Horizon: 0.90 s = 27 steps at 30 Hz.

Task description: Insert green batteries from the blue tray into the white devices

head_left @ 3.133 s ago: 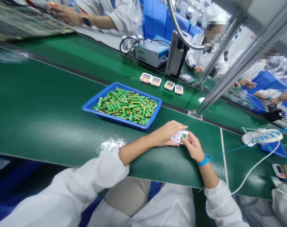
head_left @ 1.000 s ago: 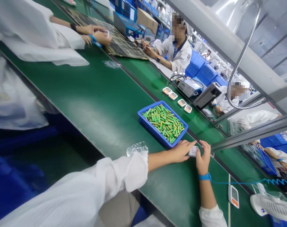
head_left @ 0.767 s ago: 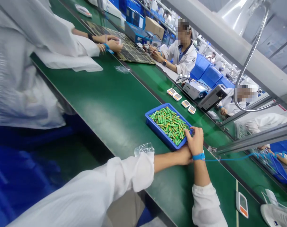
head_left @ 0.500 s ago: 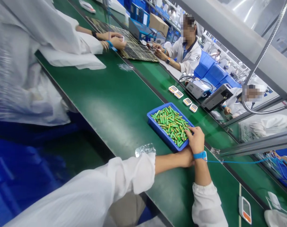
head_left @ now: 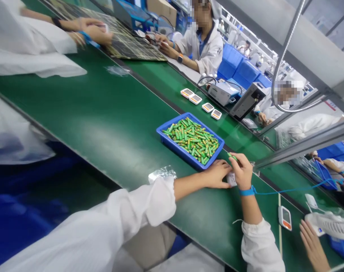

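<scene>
My right hand [head_left: 241,172] pinches a green battery [head_left: 231,155] between thumb and fingers, just off the near right corner of a blue tray [head_left: 177,154]. Loose green batteries [head_left: 191,138] with gold-coloured ends fill that tray. Beside its corner, my left hand [head_left: 217,174] lies low on the green work surface, its thumb and fingers around a small white device [head_left: 232,179]. The device is partly hidden between my two hands. A blue wrist strap [head_left: 247,191] with a cord circles my right wrist.
Several white-and-orange devices [head_left: 208,107] lie beyond the tray; another device [head_left: 285,218] lies right. A co-worker's hand [head_left: 313,241] rests at lower right. Another person's hands [head_left: 95,32] work at upper left. Clear plastic film [head_left: 162,173] lies by my left sleeve. A metal post [head_left: 302,145] crosses at right.
My right hand has come out of the tray with a battery. My left hand and the white device now show beside the tray. A co-worker's hand has appeared at lower right; the view has shifted.
</scene>
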{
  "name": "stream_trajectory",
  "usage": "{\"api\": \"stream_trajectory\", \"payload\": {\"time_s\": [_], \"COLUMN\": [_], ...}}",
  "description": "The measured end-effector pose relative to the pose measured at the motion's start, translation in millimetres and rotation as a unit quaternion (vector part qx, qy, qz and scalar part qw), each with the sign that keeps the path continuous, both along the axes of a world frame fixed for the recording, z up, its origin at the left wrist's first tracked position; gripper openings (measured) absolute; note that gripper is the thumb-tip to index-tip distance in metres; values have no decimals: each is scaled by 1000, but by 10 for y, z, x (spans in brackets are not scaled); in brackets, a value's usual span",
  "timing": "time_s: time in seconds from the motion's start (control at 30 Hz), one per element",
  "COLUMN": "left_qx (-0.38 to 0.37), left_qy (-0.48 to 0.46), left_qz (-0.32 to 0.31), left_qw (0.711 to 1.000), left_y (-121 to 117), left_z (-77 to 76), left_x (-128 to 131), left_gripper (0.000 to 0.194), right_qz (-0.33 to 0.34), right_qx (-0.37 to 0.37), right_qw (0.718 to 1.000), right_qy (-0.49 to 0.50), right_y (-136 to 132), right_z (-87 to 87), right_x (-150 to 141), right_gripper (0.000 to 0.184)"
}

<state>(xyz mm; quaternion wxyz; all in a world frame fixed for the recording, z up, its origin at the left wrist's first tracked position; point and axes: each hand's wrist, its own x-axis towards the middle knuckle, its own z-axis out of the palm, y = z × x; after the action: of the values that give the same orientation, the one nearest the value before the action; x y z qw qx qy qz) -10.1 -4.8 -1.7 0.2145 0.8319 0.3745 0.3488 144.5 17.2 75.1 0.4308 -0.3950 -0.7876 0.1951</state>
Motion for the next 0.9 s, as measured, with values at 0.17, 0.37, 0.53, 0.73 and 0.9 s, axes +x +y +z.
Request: {"api": "stream_trajectory", "payload": {"time_s": [0.17,0.37,0.53,0.73,0.9], "left_qx": [-49,-54,-57,-56,-61], "left_qy": [21,29,60,80,72], "left_qz": [-2,-23,-49,-58,-54], "left_qw": [999,998,995,994,994], "left_y": [-53,-70,-81,-62,-66], "left_z": [97,115,127,42,27], "left_x": [-37,-55,-71,-107,-127], "left_gripper": [51,50,64,55,58], "right_qz": [-118,-169,-164,-153,-108], "right_qx": [0,-49,-79,-118,-129], "right_qw": [992,982,981,981,985], "right_qy": [-38,-69,-70,-28,27], "right_y": [-420,-680,-623,-648,-664], "right_z": [-348,-583,-588,-565,-526], "right_x": [721,898,826,876,985], "right_gripper": [24,29,32,34,28]}}
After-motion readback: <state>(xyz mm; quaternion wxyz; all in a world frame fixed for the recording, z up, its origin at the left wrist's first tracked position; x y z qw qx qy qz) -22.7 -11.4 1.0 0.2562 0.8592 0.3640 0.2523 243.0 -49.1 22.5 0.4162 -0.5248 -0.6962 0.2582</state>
